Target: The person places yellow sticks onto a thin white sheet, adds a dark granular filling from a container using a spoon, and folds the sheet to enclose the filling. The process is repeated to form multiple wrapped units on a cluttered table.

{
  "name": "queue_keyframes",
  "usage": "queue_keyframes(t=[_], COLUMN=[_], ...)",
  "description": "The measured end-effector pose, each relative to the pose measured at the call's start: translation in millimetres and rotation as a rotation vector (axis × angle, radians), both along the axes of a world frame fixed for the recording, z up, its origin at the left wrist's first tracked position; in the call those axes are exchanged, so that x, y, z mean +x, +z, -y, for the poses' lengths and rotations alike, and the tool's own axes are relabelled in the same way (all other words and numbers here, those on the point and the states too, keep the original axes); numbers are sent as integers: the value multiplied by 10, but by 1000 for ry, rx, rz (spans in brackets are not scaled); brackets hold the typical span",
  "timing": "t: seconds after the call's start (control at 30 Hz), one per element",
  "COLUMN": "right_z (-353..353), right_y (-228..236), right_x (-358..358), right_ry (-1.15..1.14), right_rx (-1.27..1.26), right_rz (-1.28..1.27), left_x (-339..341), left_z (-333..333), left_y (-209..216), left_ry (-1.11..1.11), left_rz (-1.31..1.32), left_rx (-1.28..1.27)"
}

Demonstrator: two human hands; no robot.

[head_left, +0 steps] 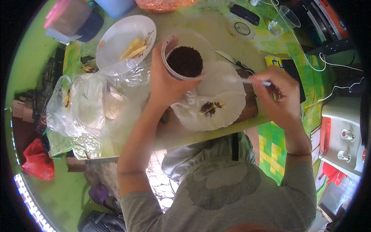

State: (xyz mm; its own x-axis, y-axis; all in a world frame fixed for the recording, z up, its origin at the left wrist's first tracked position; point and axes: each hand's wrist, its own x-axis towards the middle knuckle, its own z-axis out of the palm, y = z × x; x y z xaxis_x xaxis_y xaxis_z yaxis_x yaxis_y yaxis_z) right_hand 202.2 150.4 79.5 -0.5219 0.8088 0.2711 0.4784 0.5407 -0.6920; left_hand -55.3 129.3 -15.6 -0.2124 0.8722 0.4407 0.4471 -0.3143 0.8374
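Observation:
My left hand (163, 87) is wrapped round a clear plastic tub (176, 74), tilted so that its mouth shows. Dark brown sprinkles (185, 62) fill much of it. In my right hand (281, 94) is a pale spoon (244, 80), its blurred bowl end pointing left over a round white wrapper (228, 120). A small heap of dark sprinkles (208, 109) lies on the wrapper, with a yellow strip (220, 104), apparently banana, partly under it. Beneath the wrapper is a brown board (251, 106). A knife (228, 58) rests just beyond it.
A white plate (110, 48) holds yellow strips (134, 50) at the far left. Clear plastic bags (62, 110) surround a stack of pale wrappers (89, 100). Farther back are a black phone-like object (245, 14), a clear cup (285, 21) and a pink-lidded container (71, 21). White cables trail at right.

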Motion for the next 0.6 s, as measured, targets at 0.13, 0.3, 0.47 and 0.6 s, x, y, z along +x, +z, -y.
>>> queue_keyframes(t=[0.13,0.3,0.47,0.6], right_z=[-263,-415,-453,-673], right_y=[139,-74,-7,74], right_x=[-231,-596,-538,-315], right_ry=[90,292,211,36], right_rx=[217,386,401,330], right_rz=[-128,-1,-44,25], left_x=[-11,-25,-60,-51], left_z=[-10,8,-3,23], left_y=[17,-22,-27,39], left_ry=[-122,-146,-182,-171], left_rz=[-25,49,82,29], left_rx=[96,77,-16,-92])
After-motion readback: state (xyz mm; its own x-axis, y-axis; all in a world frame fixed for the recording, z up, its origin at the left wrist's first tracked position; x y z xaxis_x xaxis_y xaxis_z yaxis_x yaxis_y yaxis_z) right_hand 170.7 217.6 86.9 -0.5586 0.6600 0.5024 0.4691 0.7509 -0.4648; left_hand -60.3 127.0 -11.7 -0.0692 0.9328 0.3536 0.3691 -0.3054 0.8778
